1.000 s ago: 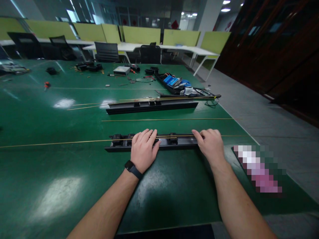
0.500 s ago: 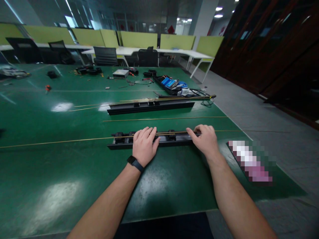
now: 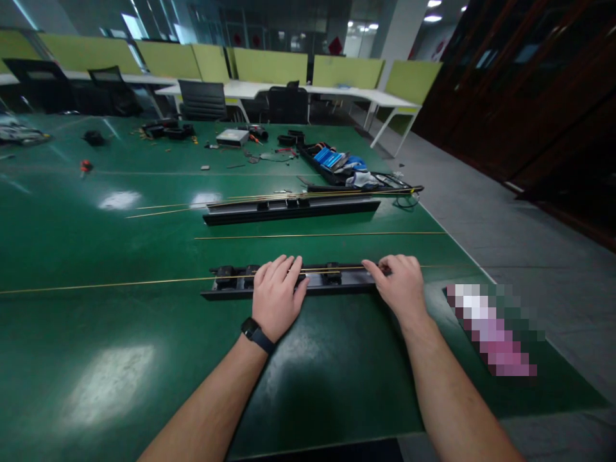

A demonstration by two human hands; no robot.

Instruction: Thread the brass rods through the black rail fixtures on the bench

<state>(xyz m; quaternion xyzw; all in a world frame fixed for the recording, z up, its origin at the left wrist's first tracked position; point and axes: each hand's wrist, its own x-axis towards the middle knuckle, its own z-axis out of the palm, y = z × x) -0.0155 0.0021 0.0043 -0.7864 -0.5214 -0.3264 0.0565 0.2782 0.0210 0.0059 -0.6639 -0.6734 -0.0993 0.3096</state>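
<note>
A black channel-shaped rail [image 3: 359, 289] lies across the green table, with black blocks [image 3: 332, 273] set inside it. Long thin brass rods [image 3: 158, 282] run along the rail and stick out past both its ends. My left hand [image 3: 278, 296] rests flat over the middle of the rail, fingers stretched out across the rods and thumb apart; what lies beneath the palm is hidden. At the rail's right end, my right hand [image 3: 402, 285] has its thumb and curled fingers closed around a brass rod. A dark watch [image 3: 257, 335] is on my left wrist.
Behind lies a second black rail [image 3: 289, 212] with several rods over it. One loose rod [image 3: 317, 235] lies between the rails. A black tray [image 3: 332, 168] holds blue packets. A pixelated flat object [image 3: 491, 330] lies near the table's right edge.
The view has tilted slightly, so the near rail and both hands sit a little lower. My right fingertips have shifted slightly at the rod; my left hand keeps its place on the rail.
</note>
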